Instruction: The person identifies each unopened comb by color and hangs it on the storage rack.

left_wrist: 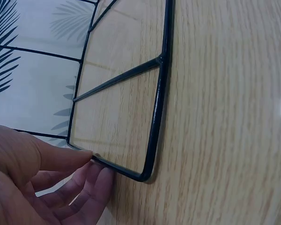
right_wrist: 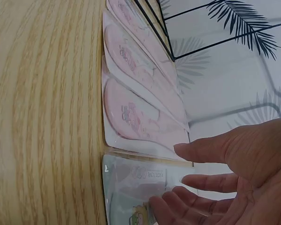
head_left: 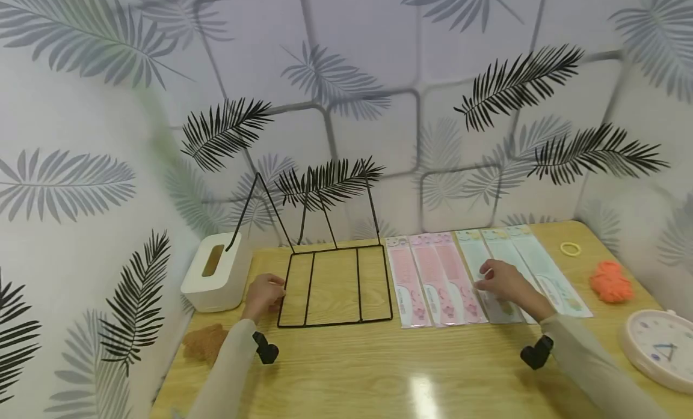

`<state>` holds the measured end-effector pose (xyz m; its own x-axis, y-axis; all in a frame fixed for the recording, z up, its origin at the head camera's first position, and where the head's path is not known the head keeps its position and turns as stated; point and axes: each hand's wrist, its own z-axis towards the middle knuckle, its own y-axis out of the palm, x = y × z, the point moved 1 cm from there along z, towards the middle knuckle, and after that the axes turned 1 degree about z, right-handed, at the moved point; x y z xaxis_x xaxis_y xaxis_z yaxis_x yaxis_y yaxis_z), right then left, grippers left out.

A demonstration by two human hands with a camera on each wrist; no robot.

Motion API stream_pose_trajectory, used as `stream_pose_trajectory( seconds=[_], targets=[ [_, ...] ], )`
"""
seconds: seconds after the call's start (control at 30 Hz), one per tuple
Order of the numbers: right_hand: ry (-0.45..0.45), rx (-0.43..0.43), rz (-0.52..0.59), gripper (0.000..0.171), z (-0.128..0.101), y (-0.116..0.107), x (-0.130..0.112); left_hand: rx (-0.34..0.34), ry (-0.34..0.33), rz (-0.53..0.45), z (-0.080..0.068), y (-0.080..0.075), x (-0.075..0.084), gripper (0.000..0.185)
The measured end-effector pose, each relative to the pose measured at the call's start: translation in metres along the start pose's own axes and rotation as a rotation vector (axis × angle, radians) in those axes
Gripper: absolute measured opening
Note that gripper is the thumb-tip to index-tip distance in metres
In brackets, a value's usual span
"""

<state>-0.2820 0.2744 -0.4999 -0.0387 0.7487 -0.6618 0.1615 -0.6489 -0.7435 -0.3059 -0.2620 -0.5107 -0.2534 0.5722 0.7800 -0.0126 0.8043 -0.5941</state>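
Note:
My left hand (head_left: 265, 296) is at the left side of a black wire rack (head_left: 335, 323). In the left wrist view, its thumb and fingers pinch the thin rod near the corner. The rack's base lies flat on the wooden table, and its wire back rises toward the wall. Right of it lie several pink combs (right_wrist: 131, 115) in clear packs, side by side. Beside these is a group of pale green packaged combs (head_left: 547, 269). Over the nearest green pack hovers my right hand (head_left: 506, 281), thumb and fingers apart, fingertips close to the plastic, holding nothing.
A white tissue box (head_left: 224, 293) stands left of the rack, with a brown fluffy item (head_left: 203, 344) in front. At the right are a yellow ring (head_left: 570, 253), an orange fluffy item (head_left: 612, 282) and a round clock (head_left: 655, 350). A leaf-patterned wall (head_left: 379, 130) closes off the back.

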Motion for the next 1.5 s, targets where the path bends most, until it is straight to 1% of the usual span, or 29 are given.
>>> stream_pose_trajectory(
  seconds=[0.13,0.23,0.3,0.43,0.6,0.7,0.9,1.03,1.17,1.27,1.33,1.4,1.5],
  targets=[
    [0.027,-0.014,0.025,0.038,0.002,0.002,-0.006,0.004,-0.008,0.009,0.002,-0.002,-0.001,0.03],
    [0.009,-0.016,0.026,0.039,0.003,0.006,-0.009,0.002,-0.02,0.019,0.005,-0.002,-0.002,0.029],
    [0.01,-0.01,0.003,0.041,0.004,0.01,-0.011,0.001,-0.032,0.02,0.006,-0.002,-0.002,0.029],
    [0.06,0.006,-0.081,0.046,0.008,0.019,-0.016,-0.003,-0.033,0.031,0.005,-0.002,0.001,0.028],
    [0.109,0.014,-0.164,0.043,0.012,0.029,-0.021,-0.011,-0.048,0.06,0.003,-0.002,0.001,0.028],
    [0.129,0.014,-0.176,0.041,0.015,0.032,-0.023,-0.019,-0.056,0.069,0.003,-0.002,0.001,0.028],
    [0.175,-0.026,-0.168,0.038,0.02,0.031,-0.027,-0.035,-0.061,0.046,0.008,-0.002,0.0,0.03],
    [0.166,-0.043,-0.176,0.037,0.023,0.029,-0.031,-0.033,-0.052,0.049,0.01,-0.004,-0.001,0.029],
    [0.125,-0.077,-0.099,0.039,0.026,0.027,-0.029,-0.022,-0.07,0.05,0.006,-0.008,-0.003,0.028],
    [0.136,-0.127,0.014,0.035,0.027,0.015,-0.023,-0.021,-0.074,0.047,0.004,-0.009,-0.001,0.027],
    [0.164,-0.163,0.087,0.036,0.027,0.003,-0.018,-0.021,-0.07,0.049,0.003,-0.009,0.001,0.027],
    [0.185,-0.194,0.149,0.042,0.024,-0.011,-0.012,-0.023,-0.058,0.048,0.003,-0.007,0.003,0.027],
    [0.191,-0.22,0.218,0.055,0.016,-0.028,-0.003,-0.019,-0.049,0.043,0.004,-0.005,0.005,0.027]
  ],
)
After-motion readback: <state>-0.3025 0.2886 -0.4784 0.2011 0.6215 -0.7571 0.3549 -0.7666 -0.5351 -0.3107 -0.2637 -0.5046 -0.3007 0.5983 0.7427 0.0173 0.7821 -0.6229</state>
